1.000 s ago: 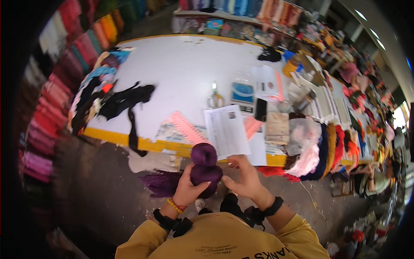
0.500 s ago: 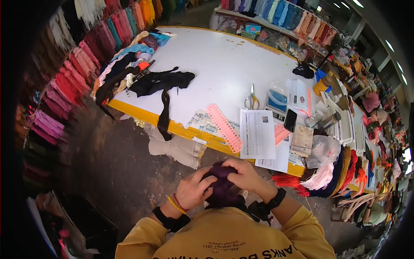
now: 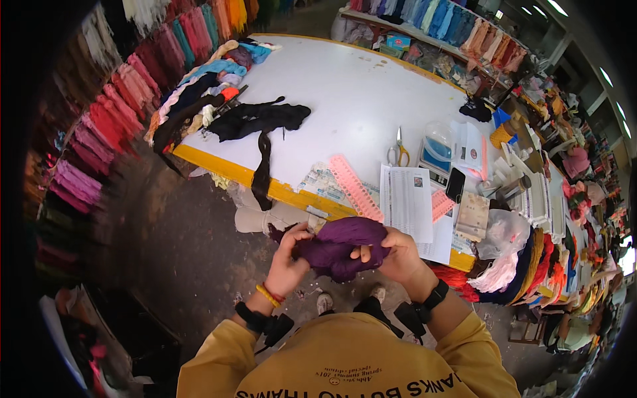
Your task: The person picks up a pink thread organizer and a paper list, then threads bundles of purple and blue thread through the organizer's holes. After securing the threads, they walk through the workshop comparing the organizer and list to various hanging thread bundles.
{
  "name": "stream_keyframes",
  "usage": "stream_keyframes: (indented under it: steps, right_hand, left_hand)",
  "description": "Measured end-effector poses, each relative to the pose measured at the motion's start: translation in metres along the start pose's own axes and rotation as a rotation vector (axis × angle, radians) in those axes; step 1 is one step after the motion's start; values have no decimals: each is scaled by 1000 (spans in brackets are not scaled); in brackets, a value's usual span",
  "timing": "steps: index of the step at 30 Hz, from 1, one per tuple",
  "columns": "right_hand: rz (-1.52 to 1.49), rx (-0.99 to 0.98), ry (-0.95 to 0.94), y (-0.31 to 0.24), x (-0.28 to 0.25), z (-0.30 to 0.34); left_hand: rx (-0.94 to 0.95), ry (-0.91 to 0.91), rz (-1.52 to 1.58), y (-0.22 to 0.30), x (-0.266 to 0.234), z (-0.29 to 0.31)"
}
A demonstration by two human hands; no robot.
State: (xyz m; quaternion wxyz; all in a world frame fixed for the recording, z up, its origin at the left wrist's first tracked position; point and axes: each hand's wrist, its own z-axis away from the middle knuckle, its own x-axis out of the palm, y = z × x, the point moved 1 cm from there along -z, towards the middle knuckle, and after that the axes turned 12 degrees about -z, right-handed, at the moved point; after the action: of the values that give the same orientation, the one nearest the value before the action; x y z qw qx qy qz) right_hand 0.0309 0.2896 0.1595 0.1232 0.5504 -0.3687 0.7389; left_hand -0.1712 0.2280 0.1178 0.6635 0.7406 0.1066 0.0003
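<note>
A dark purple skein of yarn [image 3: 345,244] is held in front of me, just off the table's near edge. My left hand [image 3: 290,257] grips its left end, where a darker bit of yarn sticks out past the fingers. On the other side my right hand [image 3: 398,257] is wrapped round the right end, with fingertips showing through the loop of the skein. Closest to the yarn on the table are a pink perforated card [image 3: 355,188] and a printed sheet of paper [image 3: 406,204].
The white table [image 3: 332,86] has a yellow edge. On it lie black yarn [image 3: 259,121], scissors [image 3: 399,147], a scale [image 3: 434,159], a phone [image 3: 455,184] and a heap of colored skeins [image 3: 219,73] at far left. Yarn hangs on racks [image 3: 126,93] to the left. Bright skeins [image 3: 524,265] drape at right.
Both hands have moved forward and up from near my chest, carrying the purple skein. It is now spread wider between them, and the right fingers have gone into its loop.
</note>
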Motion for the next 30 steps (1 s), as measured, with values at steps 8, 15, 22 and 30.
stream_keyframes:
  steps: [8,15,22,30]
  right_hand:
    - [790,227,86,-5,52,-10]
    - [1635,-75,-290,-11,78,-18]
    - [1856,28,-321,-21,111,-29]
    - [2008,-263,-588,-3,164,-24]
  left_hand:
    - [171,-127,-251,-2,-16,1]
    - [-56,-430,313,67,-7,-15]
    - [-363,-837,648,54,-2,-16]
    - [-258,-741,826,77,29,-31]
